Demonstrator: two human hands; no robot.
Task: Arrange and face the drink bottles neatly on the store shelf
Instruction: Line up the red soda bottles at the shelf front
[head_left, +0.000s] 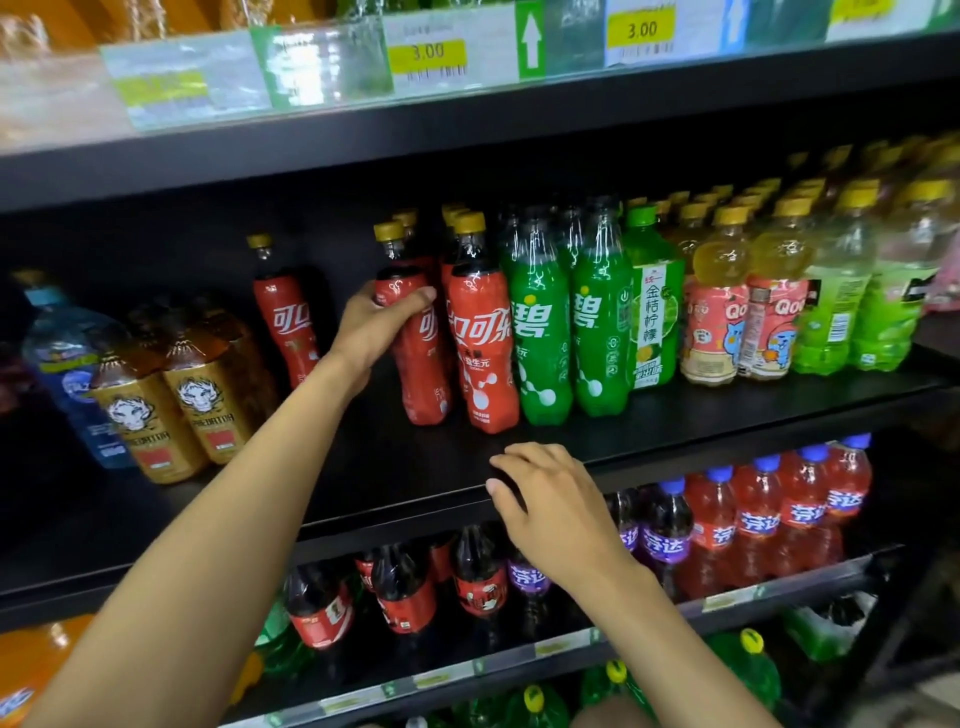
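On the middle shelf (363, 467), the left hand (376, 327) grips a red cola bottle (423, 364) around its upper body. The thumb lies across the front and the other fingers wrap behind. The bottle stands in the front row, touching or nearly touching the front cola bottle (480, 353) on its right. It leans slightly, and only part of its label lettering shows, while the neighbour's label faces squarely out.

The right hand (550, 499) holds nothing. Its fingers are loosely bent over the shelf's front lip, where it appears to rest for balance.

The step in hand looks like facing this bottle. To do it well, the person should probably twist it about its own axis until the lettering sits centred toward the aisle like its neighbour's. It should then be set fully upright, with its base level with the front cola bottle and the green soda bottles (540, 338) further right. A grip high on the bottle tips it easily, so turning it with the base pressed lightly onto the shelf would likely keep it from knocking the row behind.

A lone cola bottle (288, 322) stands further back and apart on the left, beside a gap. It will likely need bringing forward into line, near the golden bottles (150, 421). The free right hand could steady the neighbours meanwhile.
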